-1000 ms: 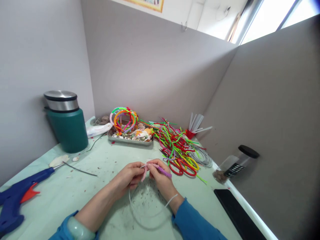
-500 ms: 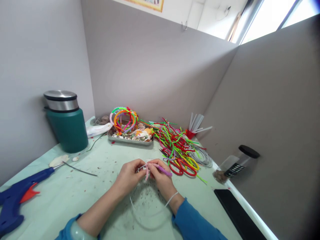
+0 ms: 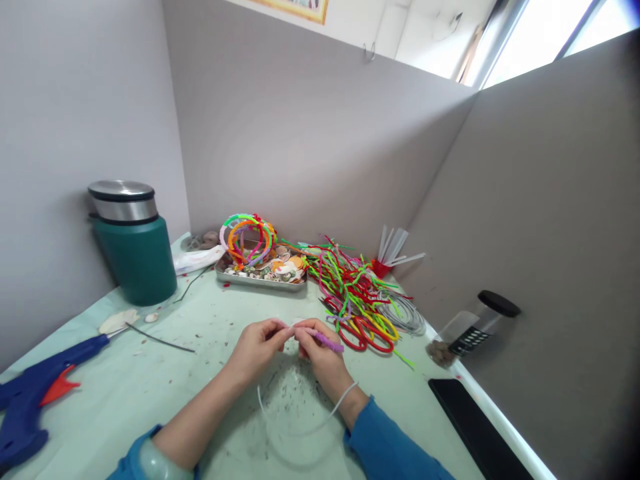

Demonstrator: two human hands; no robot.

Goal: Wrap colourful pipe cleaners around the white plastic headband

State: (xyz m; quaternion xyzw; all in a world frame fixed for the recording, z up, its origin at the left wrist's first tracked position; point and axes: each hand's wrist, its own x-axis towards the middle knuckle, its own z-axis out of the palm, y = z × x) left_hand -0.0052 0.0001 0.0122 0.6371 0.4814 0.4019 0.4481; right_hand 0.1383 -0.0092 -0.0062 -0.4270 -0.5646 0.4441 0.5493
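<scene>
Close together over the table's middle, my left hand (image 3: 256, 352) and my right hand (image 3: 323, 363) are both closed, fingertips almost meeting. My right fingers grip a pipe cleaner, pink near the fingertips and wound into a purple stretch (image 3: 330, 342) that sticks out to the right. The pink end (image 3: 280, 325) is pinched between my left thumb and fingers. A pale cord loop (image 3: 261, 403) hangs below my hands, its right side passing over my right wrist; where it runs through the fingers is hidden.
Behind my hands stands a metal tray (image 3: 260, 283) of shells with colourful rings on it. Right of it lie pipe cleaners (image 3: 345, 267) and red-handled scissors (image 3: 355, 333). A glue gun (image 3: 55, 373) and green bottle (image 3: 135, 260) are left; a black slab (image 3: 475, 427) and jar (image 3: 483, 327) right.
The pink end that hung down between my hands is now pinched in my left fingers and drawn left. My right hand has hardly moved.
</scene>
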